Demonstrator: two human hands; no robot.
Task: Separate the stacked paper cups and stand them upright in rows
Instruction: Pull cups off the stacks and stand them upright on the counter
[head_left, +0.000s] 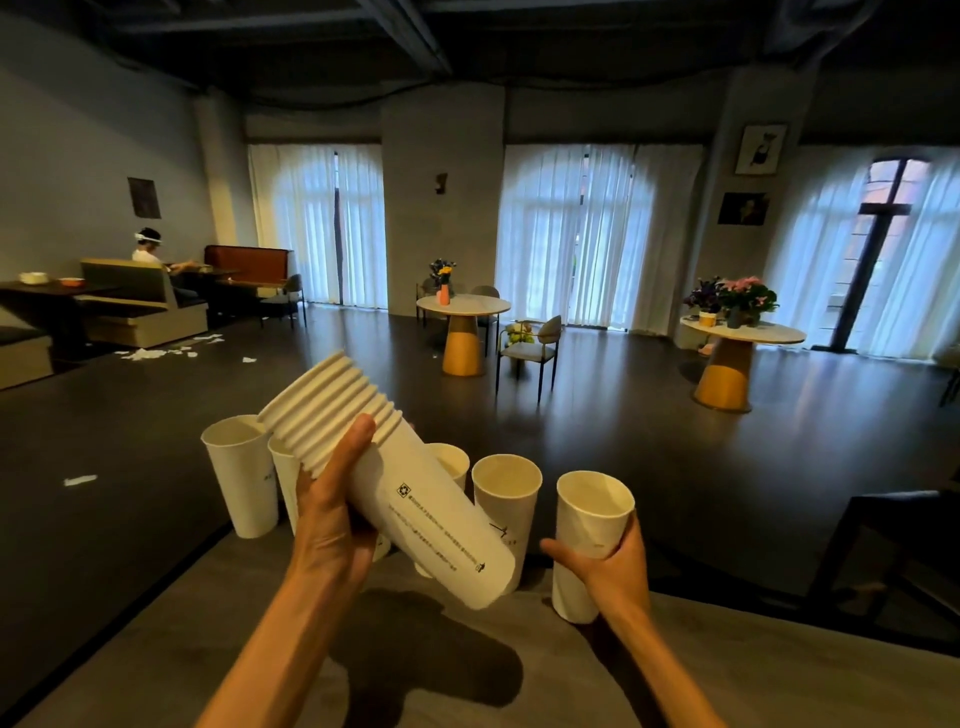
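My left hand (332, 514) grips a tilted stack of white paper cups (415, 499), rims pointing up and to the left, base down to the right, held above the grey table (457, 670). My right hand (610, 566) is closed around a single white cup (589, 525) that stands upright at the right end of a row along the table's far edge. Left of it in that row stands another upright cup (506, 493), then one (449, 460) mostly hidden behind the stack, a partly hidden one (284, 473), and the leftmost cup (241, 473).
The table's far edge runs just behind the row of cups, with dark floor beyond it. A dark chair (893, 561) stands at the right. Round tables with flowers (462, 306) and a seated person (148, 249) are far off.
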